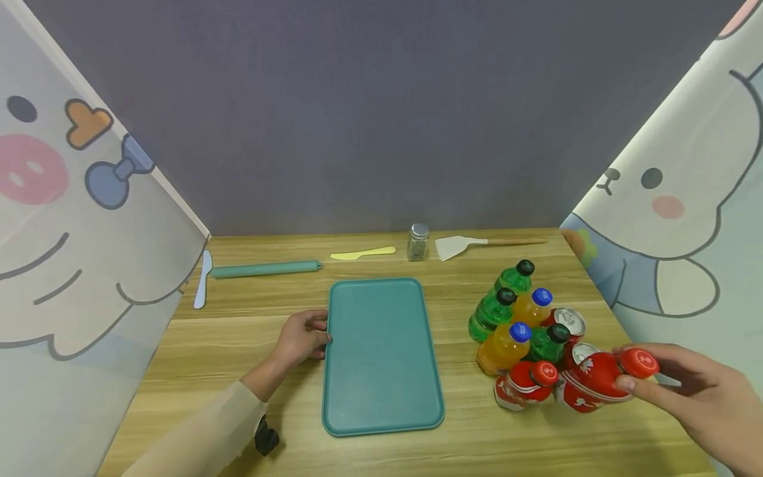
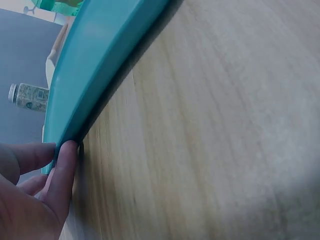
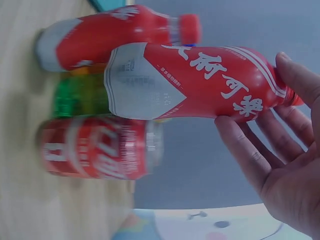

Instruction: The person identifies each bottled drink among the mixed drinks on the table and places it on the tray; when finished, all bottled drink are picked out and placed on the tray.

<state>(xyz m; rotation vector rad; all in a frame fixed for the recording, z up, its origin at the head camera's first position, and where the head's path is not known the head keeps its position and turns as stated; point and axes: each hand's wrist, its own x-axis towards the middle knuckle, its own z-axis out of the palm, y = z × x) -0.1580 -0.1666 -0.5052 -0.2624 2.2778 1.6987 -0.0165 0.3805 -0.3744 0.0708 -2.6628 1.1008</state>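
Observation:
In the head view my left hand (image 1: pixel 300 338) is at the left edge of a teal rectangular tray (image 1: pixel 381 358) lying on the table. The left wrist view shows the thumb and fingers pinching the tray's rim (image 2: pixel 75 95). At the far right, my right hand (image 1: pixel 706 394) holds a red cola bottle (image 1: pixel 599 381) around its neck, just under the red cap. That bottle's red and silver label (image 3: pixel 185 82) faces the right wrist camera, its base clear of the table. Close beside it stand a second red cola bottle (image 1: pixel 523 385) and a red soda can (image 3: pixel 95 147).
Green bottles (image 1: pixel 491 315) and orange drink bottles (image 1: pixel 503 348) crowd left of the held bottle. Along the back lie a white spatula (image 1: pixel 456 246), a glass shaker (image 1: pixel 418 244), a yellow knife (image 1: pixel 363 253), a teal rod (image 1: pixel 265 268) and a pale blue knife (image 1: pixel 203 281).

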